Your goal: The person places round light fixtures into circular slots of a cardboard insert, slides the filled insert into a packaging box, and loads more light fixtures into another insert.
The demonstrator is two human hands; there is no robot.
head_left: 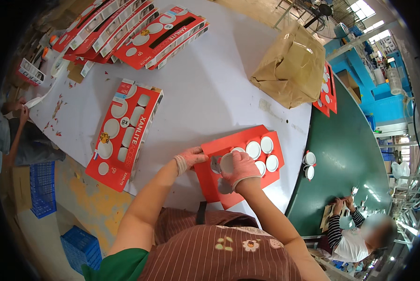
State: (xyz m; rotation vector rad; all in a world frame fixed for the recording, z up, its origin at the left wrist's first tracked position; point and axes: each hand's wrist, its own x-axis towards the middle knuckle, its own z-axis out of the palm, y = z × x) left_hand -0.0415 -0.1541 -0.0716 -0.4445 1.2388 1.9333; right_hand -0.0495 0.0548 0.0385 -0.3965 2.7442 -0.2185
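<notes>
A flat red cardboard card [238, 140] with round cut-outs lies at the near edge of the white table [210, 89]. Several white round discs [260, 151] sit in its holes on the right side. My left hand [191, 158], in a pink glove, pinches the card's left edge. My right hand [240, 169], also gloved, holds a white round disc [226, 163] over a hole near the card's middle. An empty hole shows grey just below that hand.
A stack of filled red packs [123, 129] lies left of the card, more red packs [139, 35] at the far left. A brown paper bundle [289, 65] sits at the far right. On the green conveyor [341, 164] lie two loose white discs [308, 165]. Other people work beside it and at the left edge.
</notes>
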